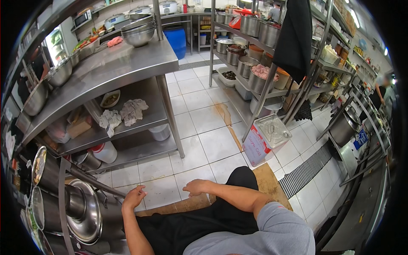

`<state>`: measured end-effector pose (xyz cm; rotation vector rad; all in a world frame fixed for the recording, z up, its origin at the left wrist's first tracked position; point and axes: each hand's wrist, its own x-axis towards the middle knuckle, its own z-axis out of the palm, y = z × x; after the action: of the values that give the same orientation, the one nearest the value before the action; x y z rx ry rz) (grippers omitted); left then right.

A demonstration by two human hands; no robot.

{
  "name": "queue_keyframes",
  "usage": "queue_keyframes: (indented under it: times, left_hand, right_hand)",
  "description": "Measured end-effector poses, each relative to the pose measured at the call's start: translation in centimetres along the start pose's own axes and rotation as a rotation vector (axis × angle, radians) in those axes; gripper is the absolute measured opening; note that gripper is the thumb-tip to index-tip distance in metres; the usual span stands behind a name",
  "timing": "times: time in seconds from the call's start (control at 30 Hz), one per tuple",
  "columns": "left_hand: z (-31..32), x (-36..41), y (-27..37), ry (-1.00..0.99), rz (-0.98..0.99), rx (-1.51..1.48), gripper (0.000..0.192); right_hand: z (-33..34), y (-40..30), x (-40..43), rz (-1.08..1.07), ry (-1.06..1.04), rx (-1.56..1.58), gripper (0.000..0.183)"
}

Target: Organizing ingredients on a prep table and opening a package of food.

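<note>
My left hand (134, 197), its fingers loosely bent and apart, is raised over the white tiled floor (159, 194) with nothing seen in it. Close to its left stands a large steel pot (84, 210) with a domed lid. My right hand (195, 187) hangs in the air above the tiles, fingers half curled and apart, holding nothing that I can see. Below both hands are my black-clad legs (197, 223) and a sheet of brown cardboard (271, 181). A square oil tin (264, 140) stands on the floor beyond my right knee.
At left is a steel worktable (121, 67) with stacked metal bowls (138, 32) on top and crumpled cloths (134, 111) below. A rack (236, 86) of pots stands at right. Brown liquid (228, 118) streaks the floor. A person (379, 92) stands far right, near a floor grate (306, 170).
</note>
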<state>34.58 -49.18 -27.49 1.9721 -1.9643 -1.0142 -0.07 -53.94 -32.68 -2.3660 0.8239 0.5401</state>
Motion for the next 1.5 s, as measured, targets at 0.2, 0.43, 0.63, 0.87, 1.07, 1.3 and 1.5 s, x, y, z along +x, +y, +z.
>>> queue_keyframes:
  times: [0.2, 0.43, 0.63, 0.87, 1.07, 1.3, 1.5]
  left_hand:
    - [0.0, 0.0, 0.1, -0.006, -0.007, -0.014, 0.044]
    - [-0.2, -0.2, 0.8, -0.007, -0.021, 0.005, 0.044]
    - [0.1, 0.1, -0.1, -0.009, -0.009, 0.009, 0.043]
    - [0.3, 0.2, -0.4, -0.005, 0.0, 0.011, 0.043]
    - [0.3, 0.2, -0.3, -0.005, 0.015, 0.008, 0.042]
    - [0.2, 0.3, -0.4, -0.008, 0.012, 0.001, 0.044]
    - [0.1, 0.1, 0.0, 0.0, 0.006, -0.009, 0.043]
  right_hand:
    - [0.2, 0.2, 0.1, -0.013, 0.018, -0.003, 0.05]
    - [0.3, 0.2, 0.1, -0.007, 0.017, 0.008, 0.048]
    - [0.4, 0.3, 0.3, -0.016, 0.026, 0.007, 0.048]
    - [0.2, 0.1, 0.2, -0.014, 0.015, 0.005, 0.047]
    - [0.2, 0.1, 0.1, -0.013, 0.019, 0.006, 0.047]
    - [0.4, 0.4, 0.3, -0.019, 0.023, -0.001, 0.047]
    - [0.6, 0.4, 0.3, -0.016, 0.033, -0.003, 0.047]
